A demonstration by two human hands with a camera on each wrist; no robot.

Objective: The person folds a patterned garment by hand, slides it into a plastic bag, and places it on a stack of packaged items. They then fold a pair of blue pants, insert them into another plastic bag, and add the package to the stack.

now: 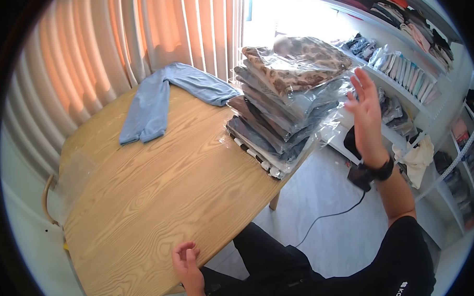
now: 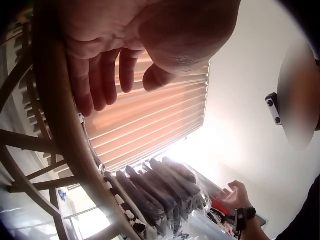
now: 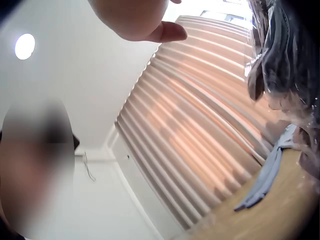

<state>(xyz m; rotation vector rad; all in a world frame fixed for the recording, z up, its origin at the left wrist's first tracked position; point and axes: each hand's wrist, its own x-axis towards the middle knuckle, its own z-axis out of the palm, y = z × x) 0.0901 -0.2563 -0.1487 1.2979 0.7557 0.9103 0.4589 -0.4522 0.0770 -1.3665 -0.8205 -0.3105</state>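
Observation:
In the head view, a tall stack of clothes in clear plastic bags (image 1: 293, 104) stands at the table's right edge, a leopard-patterned one on top. My right hand (image 1: 367, 117) is raised just right of the stack, fingers loosely extended, holding nothing. My left hand (image 1: 189, 269) is at the table's near edge with fingers slightly bent and nothing in them; the left wrist view shows this hand (image 2: 120, 55) beside the table rim (image 2: 65, 100). Blue trousers (image 1: 152, 106) lie spread on the far part of the table. The right wrist view shows part of my right hand (image 3: 145, 22) and the bagged stack (image 3: 290, 60).
Shelves of folded and bagged clothes (image 1: 407, 77) stand to the right. Curtains (image 1: 165, 30) hang behind the wooden table (image 1: 160, 197). A clear plastic bag (image 1: 76, 177) lies near its left edge. A cable (image 1: 330, 215) hangs from the right wrist camera.

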